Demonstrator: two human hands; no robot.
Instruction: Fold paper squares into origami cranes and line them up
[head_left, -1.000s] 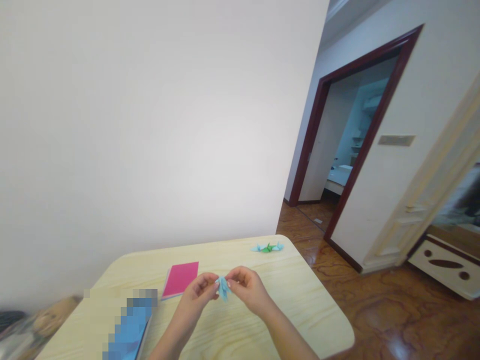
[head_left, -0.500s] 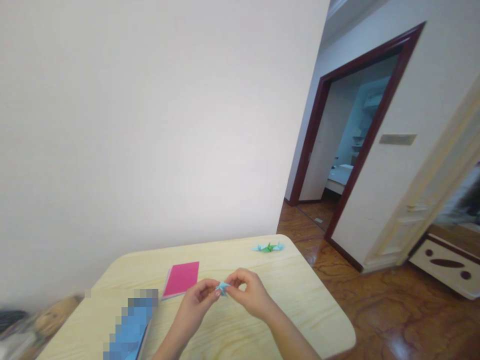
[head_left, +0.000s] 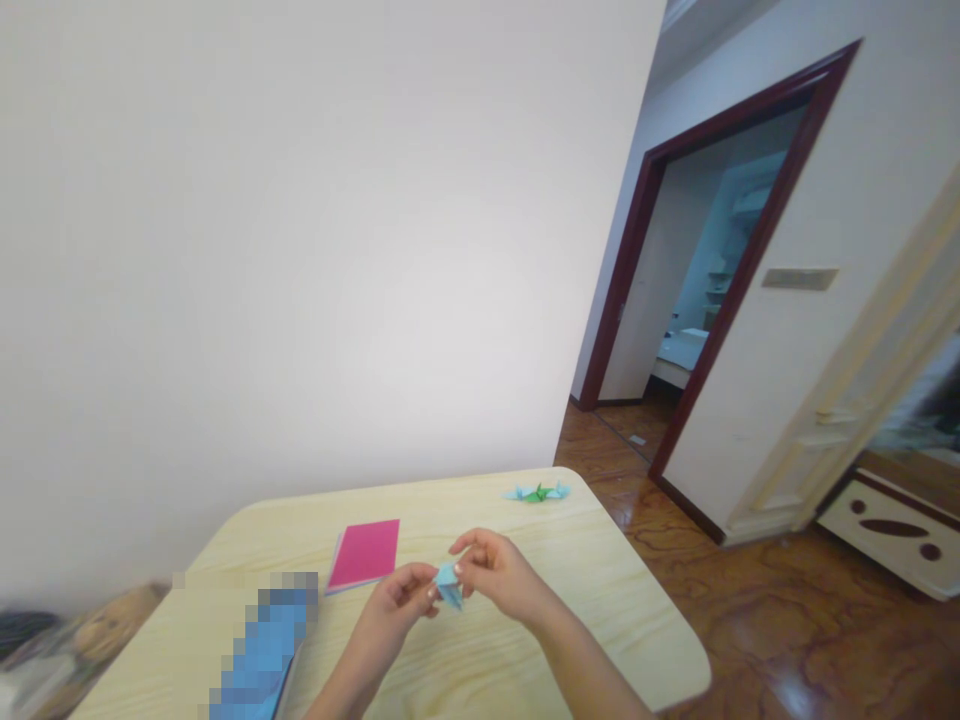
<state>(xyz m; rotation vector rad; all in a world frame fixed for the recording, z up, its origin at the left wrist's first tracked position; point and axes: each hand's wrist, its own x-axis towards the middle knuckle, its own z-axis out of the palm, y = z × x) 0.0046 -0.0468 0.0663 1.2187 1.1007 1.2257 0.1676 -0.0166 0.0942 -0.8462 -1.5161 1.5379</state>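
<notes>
A small light-blue piece of folded paper (head_left: 450, 587) is held up over the near middle of the table. My left hand (head_left: 401, 602) pinches its left side between thumb and fingers. On the other side, my right hand (head_left: 499, 577) has its thumb and a finger at the paper's upper right edge, closed on it, while the index finger is raised a little. The fingers cover parts of the folds. To the left of my hands lies a stack of paper with a pink sheet on top (head_left: 365, 553).
Light-blue and green folded paper cranes (head_left: 538, 493) stand in a row near the far right corner of the wooden table (head_left: 600, 610). A blue, pixelated flat object (head_left: 262, 655) lies at the front left. A white wall (head_left: 337, 250) rises behind the table.
The folded paper has turned and now shows more of its surface, with points hanging down. My right hand's fingers have shifted up and loosened slightly; my left hand keeps its pinch.
</notes>
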